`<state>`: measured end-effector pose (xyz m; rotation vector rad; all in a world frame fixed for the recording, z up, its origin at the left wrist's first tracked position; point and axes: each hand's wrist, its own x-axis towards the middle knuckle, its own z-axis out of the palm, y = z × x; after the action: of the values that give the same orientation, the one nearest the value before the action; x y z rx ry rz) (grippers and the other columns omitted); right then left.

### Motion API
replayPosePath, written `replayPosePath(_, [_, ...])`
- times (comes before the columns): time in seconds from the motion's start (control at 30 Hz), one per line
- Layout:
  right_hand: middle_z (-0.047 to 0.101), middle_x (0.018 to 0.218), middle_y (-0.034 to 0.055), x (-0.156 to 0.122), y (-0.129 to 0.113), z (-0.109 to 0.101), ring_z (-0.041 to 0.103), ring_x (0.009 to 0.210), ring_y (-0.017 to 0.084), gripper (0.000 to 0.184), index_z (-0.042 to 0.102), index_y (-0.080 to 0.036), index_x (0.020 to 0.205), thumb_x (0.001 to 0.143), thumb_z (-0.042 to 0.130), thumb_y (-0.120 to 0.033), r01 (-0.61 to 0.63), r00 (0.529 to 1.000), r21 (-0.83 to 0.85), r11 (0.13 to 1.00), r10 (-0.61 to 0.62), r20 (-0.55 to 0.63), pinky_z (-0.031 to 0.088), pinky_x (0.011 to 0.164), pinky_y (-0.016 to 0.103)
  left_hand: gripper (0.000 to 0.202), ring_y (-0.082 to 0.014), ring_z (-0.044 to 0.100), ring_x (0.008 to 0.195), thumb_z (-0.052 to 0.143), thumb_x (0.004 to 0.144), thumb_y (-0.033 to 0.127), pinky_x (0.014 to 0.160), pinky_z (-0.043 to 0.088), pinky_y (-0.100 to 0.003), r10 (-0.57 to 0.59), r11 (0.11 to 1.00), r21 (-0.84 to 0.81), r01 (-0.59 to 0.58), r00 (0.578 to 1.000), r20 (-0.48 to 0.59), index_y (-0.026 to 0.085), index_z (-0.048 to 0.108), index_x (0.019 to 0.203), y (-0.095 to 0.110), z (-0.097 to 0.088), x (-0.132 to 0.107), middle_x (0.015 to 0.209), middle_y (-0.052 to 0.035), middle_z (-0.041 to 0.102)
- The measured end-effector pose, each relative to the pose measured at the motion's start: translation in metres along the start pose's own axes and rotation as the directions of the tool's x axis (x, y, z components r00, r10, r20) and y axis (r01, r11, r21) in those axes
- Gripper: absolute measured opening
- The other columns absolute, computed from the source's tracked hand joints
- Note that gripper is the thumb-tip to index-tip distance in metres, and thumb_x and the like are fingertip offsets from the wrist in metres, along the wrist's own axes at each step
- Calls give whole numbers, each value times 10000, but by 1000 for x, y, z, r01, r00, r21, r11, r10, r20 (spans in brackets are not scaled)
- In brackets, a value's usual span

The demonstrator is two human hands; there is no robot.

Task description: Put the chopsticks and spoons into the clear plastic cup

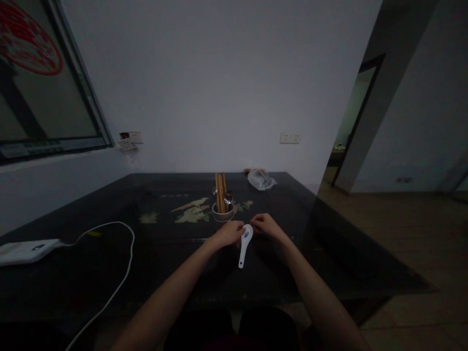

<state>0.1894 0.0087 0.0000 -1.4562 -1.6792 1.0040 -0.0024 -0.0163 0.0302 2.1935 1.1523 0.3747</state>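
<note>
Dim room, white wall (pixel 219 73), dark glossy table (pixel 340 243). Spoon (pixel 244 248) mid-table, just before chopstick cup (pixel 223 212). Left hand (pixel 229 234) pinches spoon bowl; right hand (pixel 266 225) curled beside it, grip unclear. White cable (pixel 126 263) at left.

The left hand (pixel 229 234) and right hand (pixel 266 225) are bare, and so are both wrists. The left forearm (pixel 171 297) and right forearm (pixel 314 292) are bare as well along all the length that shows, smooth and even in outline, broad at the bottom and narrowing toward the wrists. On the fingers (pixel 238 227), nails and knuckle lines are too small and dim to tell. Between the forearms shows dark clothing (pixel 199 329), near black, in two rounded masses with a narrow paler gap between them. Its lowest part has a faint dark-red tinge. Whether it is trousers or a top cannot be told in this light.
</note>
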Motion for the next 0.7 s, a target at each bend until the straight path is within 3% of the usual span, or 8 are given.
replayPosePath(0.07, [624,560,-5,1,0,-1,559,491,87,161,641,-120,752,819,516,-197,-5,999,29,1000,6,-34,433,482,162,279,-141,634,573,399,895,371,528,455,-219,60,980,-194,-50,997,50,155,576,903,5,-14,-6,709,-23,672])
replayPosePath(0.17, [607,558,-13,2,1,2,542,476,81,194,632,-126,768,846,487,-229,0,999,50,999,2,-52,428,474,162,302,-132,627,565,469,859,433,530,446,-212,143,917,-378,-128,990,13,149,570,878,12,-43,-17,660,-13,657])
replayPosePath(0.23, [596,565,-21,3,-1,6,531,470,78,170,626,-126,802,844,497,-229,5,999,61,998,-3,-41,427,472,166,353,-132,623,563,510,828,484,536,448,-219,160,878,-443,-182,983,-87,139,573,876,13,-65,-23,664,-25,661])
replayPosePath(0.3, [587,571,-28,3,-3,11,531,474,81,138,620,-126,855,831,524,-223,11,1000,60,998,-9,-23,427,471,171,411,-141,625,574,569,777,521,557,464,-237,103,844,-494,-210,967,-235,122,578,878,7,-84,-28,683,-51,671])
replayPosePath(0.37, [587,583,-34,4,-5,18,537,487,85,147,615,-132,919,806,562,-210,23,1000,46,999,-23,1,433,478,178,473,-146,630,595,610,731,540,580,477,-250,11,811,-533,-240,918,-396,109,579,924,-6,-97,-29,735,-75,685])
replayPosePath(0.53, [620,799,-14,5,-7,35,570,574,92,444,549,-179,1116,691,678,-167,88,996,39,995,-89,28,468,500,196,543,-126,625,596,610,702,561,575,480,-240,-170,768,-564,-302,754,-634,111,555,1002,-48,-102,-21,845,-90,701])
replayPosePath(0.6, [610,917,13,6,-10,40,586,632,103,544,510,-201,1181,672,700,-178,96,995,24,995,-97,21,479,508,207,540,-126,624,586,612,692,568,555,471,-233,-207,769,-567,-295,725,-657,115,550,979,-59,-99,-18,821,-84,703])
replayPosePath(0.7, [592,1022,57,8,-19,46,606,756,144,681,472,-191,1251,629,750,-197,134,991,-53,990,-133,21,510,614,260,529,-133,621,567,610,672,597,524,446,-222,-208,784,-549,-290,711,-671,126,547,904,-67,-95,-15,750,-64,693])
